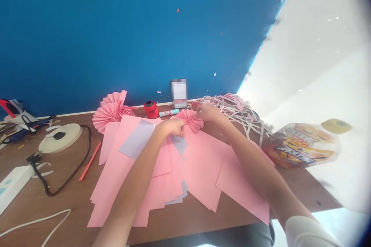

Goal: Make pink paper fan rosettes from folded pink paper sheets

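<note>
Lying between the two hands, at the far edge of the pink sheets [201, 162]: pleated paper fan [190, 120]. Likely light, springy, easily creased or torn. Best hold probably a gentle pinch across several folds, near the centre. Right hand [208, 112] curled at its right edge, left hand [174, 127] bunched by its left; cannot tell whether either grips paper.

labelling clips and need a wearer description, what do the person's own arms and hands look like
The left hand and right hand are bare, with no gloves. A white sleeve shows on the right arm; the left arm is bare as far as the picture shows. No watch or bracelet is visible; rings are too small to tell.
</note>
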### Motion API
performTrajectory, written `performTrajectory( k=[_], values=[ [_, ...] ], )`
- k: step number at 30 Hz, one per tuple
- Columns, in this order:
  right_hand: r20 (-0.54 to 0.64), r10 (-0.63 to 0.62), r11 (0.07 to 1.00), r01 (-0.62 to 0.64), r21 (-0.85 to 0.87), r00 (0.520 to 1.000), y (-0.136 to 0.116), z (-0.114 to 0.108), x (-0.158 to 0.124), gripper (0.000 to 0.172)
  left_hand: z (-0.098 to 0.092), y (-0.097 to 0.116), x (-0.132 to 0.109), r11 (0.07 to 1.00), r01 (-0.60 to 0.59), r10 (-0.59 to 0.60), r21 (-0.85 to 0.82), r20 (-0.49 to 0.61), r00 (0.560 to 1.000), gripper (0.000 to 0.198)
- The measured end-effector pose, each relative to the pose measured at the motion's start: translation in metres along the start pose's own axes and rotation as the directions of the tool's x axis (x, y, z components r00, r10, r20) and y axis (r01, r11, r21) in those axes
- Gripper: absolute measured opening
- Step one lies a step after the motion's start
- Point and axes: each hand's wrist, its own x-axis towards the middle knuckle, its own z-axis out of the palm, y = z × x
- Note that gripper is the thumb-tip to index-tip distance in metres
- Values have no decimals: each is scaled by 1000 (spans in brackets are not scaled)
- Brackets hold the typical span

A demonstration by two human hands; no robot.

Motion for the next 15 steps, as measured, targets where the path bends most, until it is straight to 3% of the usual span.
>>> performTrajectory(
  k=[1,3,5,6,7,8,10,15],
  values=[
    [8,-39,999,39,-12,999,-7,0,-2,20,-9,-3,-4,999,35,-34,-26,30,999,13],
    [215,-174,983,157,93,961,-25,4,-8,16,-24,-7,-10,991,49,-49,-122,2,999,11],
    [418,-207,969,127,212,884,-42,14,-13,20,-36,-8,-12,982,62,-63,-180,5,998,8],
    [487,-166,981,93,171,857,-49,20,-15,23,-40,-9,-11,978,89,-85,-187,28,996,9],
    [503,-120,992,88,87,856,-55,27,-16,26,-43,-10,-10,974,111,-110,-198,16,994,11],
    [455,-83,995,95,-3,886,-59,33,-16,29,-45,-13,-8,968,125,-130,-219,-9,991,12],
    [398,-87,985,138,-101,913,-62,44,-15,33,-45,-18,-3,952,144,-165,-270,-56,985,10],
    [439,-206,966,253,-52,875,-59,55,-13,18,-31,-28,11,892,114,-132,-438,-11,991,12]
  ],
)
